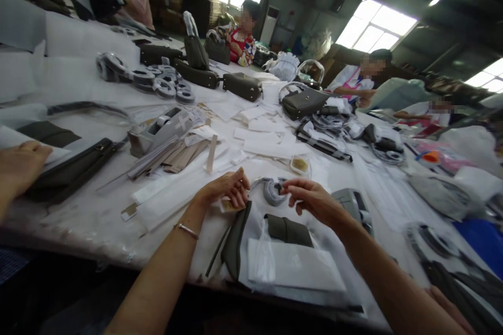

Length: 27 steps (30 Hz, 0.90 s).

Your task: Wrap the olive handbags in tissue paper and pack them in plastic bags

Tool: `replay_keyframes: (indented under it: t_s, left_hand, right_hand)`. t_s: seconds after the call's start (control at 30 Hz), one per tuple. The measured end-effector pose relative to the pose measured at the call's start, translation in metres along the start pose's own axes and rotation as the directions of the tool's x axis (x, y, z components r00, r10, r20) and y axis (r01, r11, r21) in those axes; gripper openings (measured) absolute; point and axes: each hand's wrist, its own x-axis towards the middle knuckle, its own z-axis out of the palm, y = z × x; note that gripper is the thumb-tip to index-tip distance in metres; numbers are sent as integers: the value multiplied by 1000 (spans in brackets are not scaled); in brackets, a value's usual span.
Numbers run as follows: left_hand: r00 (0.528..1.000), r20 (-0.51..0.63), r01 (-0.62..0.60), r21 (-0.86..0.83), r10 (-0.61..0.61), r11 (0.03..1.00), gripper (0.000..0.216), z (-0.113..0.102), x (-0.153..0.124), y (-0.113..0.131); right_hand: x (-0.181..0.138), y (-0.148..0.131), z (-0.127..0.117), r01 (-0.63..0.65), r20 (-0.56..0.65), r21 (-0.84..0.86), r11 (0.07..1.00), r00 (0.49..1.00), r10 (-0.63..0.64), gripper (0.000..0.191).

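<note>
My left hand [228,191] is curled closed over a small tan piece at the top of a dark olive strap [234,241] that runs toward me. My right hand [310,198] pinches its fingertips together beside a grey tape roll [273,191], seemingly on the tape's end. Below both hands lies a dark olive bag part [288,230] partly wrapped in white paper and clear plastic [291,267].
A grey tape dispenser [159,133], tan strips [184,154], white paper sheets [267,141] and several olive handbags [304,102] cover the white table [78,220]. Another person's hand [19,165] rests at the left edge. Several people sit along the far side.
</note>
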Motion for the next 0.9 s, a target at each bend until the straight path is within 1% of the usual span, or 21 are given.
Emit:
replay_keyframes:
  t_s: [0.03, 0.07, 0.1, 0.13, 0.17, 0.23, 0.27, 0.3, 0.37, 0.4, 0.43, 0.53, 0.6, 0.63, 0.67, 0.73, 0.8, 0.9]
  left_hand:
    - [999, -41, 17, 61, -15, 998, 72, -1, 2, -2]
    - [995, -96, 27, 134, -14, 991, 70, -2, 5, -3]
    - [987, -159, 36, 214, -1, 976, 65, -2, 8, -6]
    - [974, -225, 50, 290, 18, 956, 60, -2, 12, -7]
    - [958, -282, 61, 348, 42, 936, 55, -1, 16, -9]
    - [932, -349, 75, 446, 97, 892, 46, 5, 21, -10]
    - [920, -372, 99, 525, 124, 845, 43, 9, 23, -10]
    - [908, -393, 141, 614, 146, 777, 41, 14, 25, -9]
    - [891, -425, 250, 755, 161, 606, 39, 24, 28, -6]
    - [886, -437, 298, 791, 153, 534, 36, 29, 29, -4]
    - [884, -447, 331, 805, 138, 492, 33, 33, 30, -3]
    - [880, -460, 371, 821, 117, 434, 21, 43, 28, -1]
    - [878, -462, 382, 833, 126, 400, 16, 50, 21, 1]
    - [875, -464, 385, 839, 136, 385, 16, 55, 16, 2]
    - [872, -467, 388, 844, 150, 371, 16, 60, 8, 3]
    - [861, -474, 394, 851, 184, 347, 17, 74, -9, 6]
    - [845, -483, 401, 857, 231, 323, 18, 90, -28, 9]
    - [807, -499, 419, 861, 316, 289, 15, 108, -52, 16]
  right_hand:
    - [-27, 4, -9, -89, 78, 1, 996, 993, 88, 32]
    - [-55, 12, -18, -200, 163, -2, 980, 967, 198, 33]
    - [-83, 21, -26, -305, 207, 24, 952, 933, 294, 34]
    - [-108, 32, -33, -351, 175, 118, 929, 928, 329, 37]
    - [-131, 44, -38, -304, 74, 236, 923, 953, 294, 40]
    - [-166, 67, -42, -254, -11, 316, 914, 962, 271, 43]
    - [-176, 77, -39, -232, -52, 373, 898, 961, 270, 45]
    - [-183, 87, -33, -227, -78, 445, 866, 954, 291, 47]
    - [-187, 106, -13, -220, -111, 617, 756, 926, 360, 51]
    - [-185, 114, 0, -218, -111, 685, 695, 912, 396, 51]
    - [-182, 122, 13, -226, -95, 713, 664, 907, 411, 53]
    - [-172, 138, 43, -243, -24, 775, 584, 911, 411, 67]
    - [-168, 141, 52, -239, 18, 830, 504, 915, 403, 75]
    - [-167, 140, 54, -233, 30, 853, 468, 915, 402, 76]
    - [-166, 139, 55, -225, 32, 868, 442, 915, 403, 76]
    - [-165, 136, 56, -197, 8, 884, 423, 912, 409, 70]
    - [-164, 132, 58, -145, -44, 896, 421, 912, 407, 62]
    - [-162, 126, 59, -87, -106, 893, 441, 913, 393, 52]
